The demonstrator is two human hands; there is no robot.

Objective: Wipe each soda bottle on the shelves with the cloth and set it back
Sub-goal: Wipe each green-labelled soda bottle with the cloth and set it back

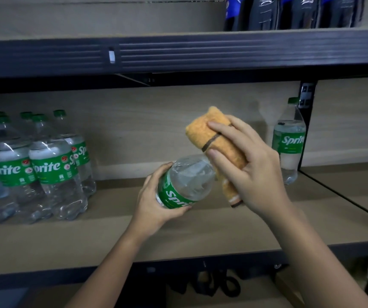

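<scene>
A: In the head view, which step was in hand?

B: The wiping, I judged. The left hand (pixel 156 201) gripped the bottle (pixel 183 183) around its green label, fingers and thumb curled round it. The right hand (pixel 247 165) held the orange cloth (pixel 217 138) wrapped over the top of the bottle, so the cap was hidden.

A: Where was the bottle?

B: In the air, above the middle shelf (pixel 134 236), in front of the bare part of it. It touched nothing but the hand and the cloth.

A: And which way did it point?

B: It was tilted. Its long axis ran from the lower left, at the left palm, up to the right and away, toward the back wall. The neck end went into the cloth.

A: What did the next move call for?

B: Probably to slide the cloth down along the body, then to turn the bottle upright and set it back. A group of bottles (pixel 38 167) stood at the left, and one lone bottle (pixel 289 141) at the right; the gap between them seemed the place for it. On the upper shelf (pixel 178 54) dark bottles (pixel 289 12) stood.
</scene>
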